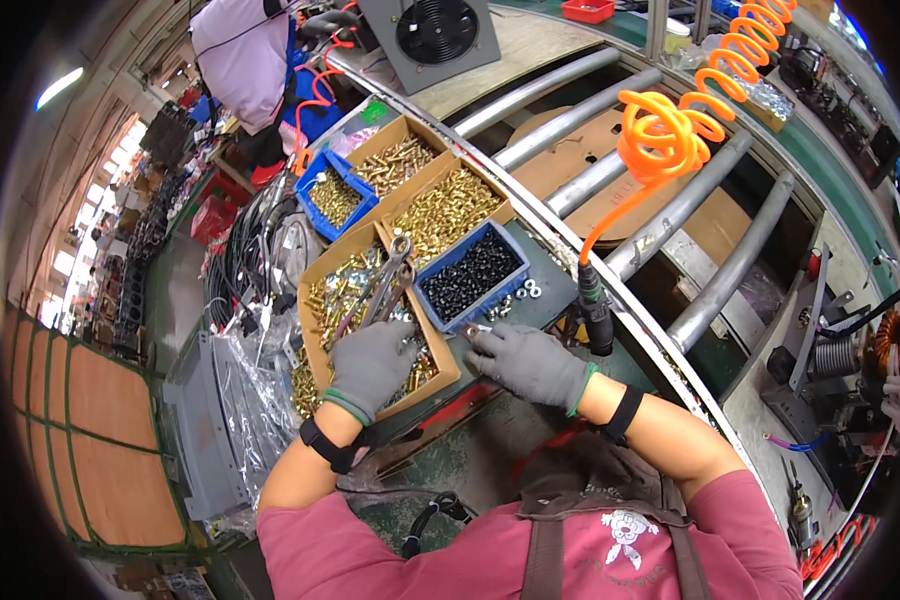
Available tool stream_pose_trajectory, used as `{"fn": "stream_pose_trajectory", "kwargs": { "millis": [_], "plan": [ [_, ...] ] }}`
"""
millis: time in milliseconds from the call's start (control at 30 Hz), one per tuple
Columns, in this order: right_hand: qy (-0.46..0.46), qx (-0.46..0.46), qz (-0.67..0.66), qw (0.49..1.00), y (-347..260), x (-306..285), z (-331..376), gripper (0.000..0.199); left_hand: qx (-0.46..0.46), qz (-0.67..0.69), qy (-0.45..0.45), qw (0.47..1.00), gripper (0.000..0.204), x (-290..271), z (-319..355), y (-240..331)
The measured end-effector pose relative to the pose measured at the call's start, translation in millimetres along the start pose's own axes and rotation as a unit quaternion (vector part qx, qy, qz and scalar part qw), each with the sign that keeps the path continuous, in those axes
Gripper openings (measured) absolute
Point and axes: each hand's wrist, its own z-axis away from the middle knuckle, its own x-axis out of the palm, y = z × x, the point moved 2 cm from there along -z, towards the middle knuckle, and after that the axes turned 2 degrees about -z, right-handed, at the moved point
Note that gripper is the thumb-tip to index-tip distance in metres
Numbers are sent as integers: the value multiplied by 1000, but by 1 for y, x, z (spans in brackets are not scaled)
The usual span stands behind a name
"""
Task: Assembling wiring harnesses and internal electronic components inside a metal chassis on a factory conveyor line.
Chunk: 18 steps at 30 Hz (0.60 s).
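My left hand (373, 362), in a grey glove, is down in the near cardboard box (448, 372), its curled fingertips partly hidden among the loose brass-coloured bolts (352, 290) and silver hardware. Just beyond it, wrenches (390, 278) lie across that box. My right hand (532, 368), gloved alike, has its thumb and fingers closed in a pinch at the near corner of a blue bin. A small metallic fastener shows at the fingertips, its exact kind unclear. That blue bin (440, 318) holds black fasteners (473, 272). Several loose nuts and washers (517, 298) lie beside it.
Beyond are another cardboard box (507, 212) of brass-coloured fasteners and a smaller blue bin (332, 226). A black power driver (595, 318) hangs on an orange coiled hose (660, 140) at my right. Metal rollers (660, 230) run alongside. Plastic-wrapped parts (260, 400) are at left.
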Motion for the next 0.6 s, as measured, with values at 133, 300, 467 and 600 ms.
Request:
{"fn": "stream_pose_trajectory", "kwargs": {
  "millis": [133, 300, 467, 600],
  "plan": [
    [-5, 4, -19, 1000, 0, 1, 3, 28, -2, -23, -2, 1000, 21, 6, -3, -3],
    [-21, -7, -41, 999, 2, -7, 4, 27, 3, -3, -20, 1000, 24, 8, -6, -8],
    [34, 99, -244, 964, 2, -13, 10, 22, -22, 232, 63, 970, 27, 6, -2, -23],
    [63, 263, -609, 746, 12, -9, 27, 24, -116, 808, -78, 572, 37, -9, 3, -81]
  ]
}}
